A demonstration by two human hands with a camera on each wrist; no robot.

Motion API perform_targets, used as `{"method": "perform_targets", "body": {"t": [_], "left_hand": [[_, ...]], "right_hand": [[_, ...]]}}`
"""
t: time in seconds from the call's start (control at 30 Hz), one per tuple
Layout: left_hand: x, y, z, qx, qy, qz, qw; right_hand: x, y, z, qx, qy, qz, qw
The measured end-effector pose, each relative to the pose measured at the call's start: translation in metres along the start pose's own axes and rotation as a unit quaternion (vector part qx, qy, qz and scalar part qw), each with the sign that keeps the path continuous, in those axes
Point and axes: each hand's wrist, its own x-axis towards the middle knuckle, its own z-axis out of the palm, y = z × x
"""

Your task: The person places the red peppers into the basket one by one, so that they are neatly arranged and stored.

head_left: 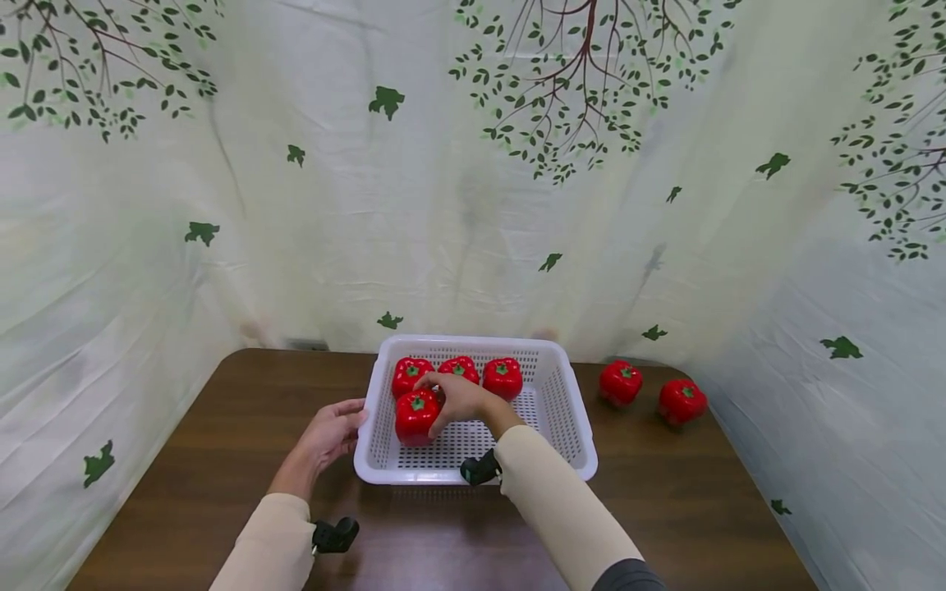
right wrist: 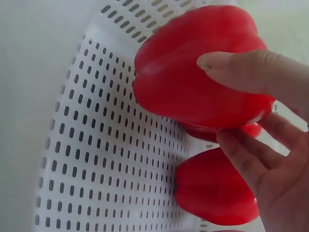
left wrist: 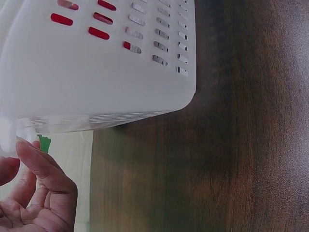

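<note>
While the left hand (head_left: 332,431) pinches the left rim of a white, rectangular, slotted plastic basket (head_left: 414,477) between thumb and fingertips, the right hand (head_left: 461,400) reaches in from the front and grips a glossy red bell pepper with a green stem top (head_left: 414,420). Held pepper sits upright within the basket's left part; right wrist view has the thumb on one side, fingers curled round the other. Cannot tell whether its underside touches the basket floor. Behind it, along the far wall, three more red bell peppers: one at the far left corner (head_left: 410,374), one at the middle, partly behind the right hand (head_left: 460,366), one to the right of that (head_left: 503,379). Right end of the basket shows bare slotted floor. Basket rests on a dark brown wood-grain table (head_left: 665,509), toward its far edge. Two further red bell peppers on the tabletop right of the basket, a nearer one (head_left: 620,383) and a farther one (head_left: 682,401), just apart from each other. Left wrist view: red shows through the basket's side slots. Cream sleeves (head_left: 266,538) on both arms, a small black device (head_left: 336,535) at each wrist. Pale cloth backdrop (head_left: 473,213), printed with branches and green leaves, hangs behind.
</note>
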Motion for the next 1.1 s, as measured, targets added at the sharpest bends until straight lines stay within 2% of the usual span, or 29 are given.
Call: {"method": "perform_targets", "body": {"t": [0.27, 0.43, 0.63, 0.87, 1.1], "left_hand": [[0.001, 0.001, 0.001, 0.002, 0.003, 0.000, 1.0000], [0.000, 0.002, 0.001, 0.003, 0.005, 0.002, 1.0000], [-0.001, 0.003, 0.002, 0.004, 0.006, 0.001, 1.0000], [-0.003, 0.001, 0.003, 0.005, 0.005, -0.001, 1.0000], [-0.002, 0.002, 0.002, 0.008, 0.008, -0.002, 0.9999]], "right_hand": [[-0.001, -0.007, 0.003, -0.010, -0.001, 0.018, 1.000], [-0.001, -0.013, 0.007, -0.021, 0.012, 0.040, 0.999], [0.000, -0.016, 0.015, -0.040, 0.019, 0.046, 0.998], [-0.001, -0.018, 0.020, -0.073, 0.011, 0.058, 0.996], [-0.001, -0.020, 0.021, -0.071, -0.005, 0.067, 0.995]]}}
